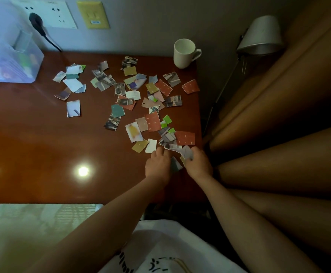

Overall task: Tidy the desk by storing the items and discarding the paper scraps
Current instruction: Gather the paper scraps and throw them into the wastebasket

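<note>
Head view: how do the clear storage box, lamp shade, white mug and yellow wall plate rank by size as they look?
1. clear storage box
2. lamp shade
3. white mug and yellow wall plate: these look about alike, so I leave them unranked.

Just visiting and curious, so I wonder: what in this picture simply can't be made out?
Head view only.
Translucent box: its frosted walls blur the contents into coloured blobs.
Paper scraps: print too small and blurred to read.
Right hand: its own grip hides how many scraps it holds.
Left hand: its back hides whether it holds anything.
Lamp: foot hidden behind the desk edge.
</note>
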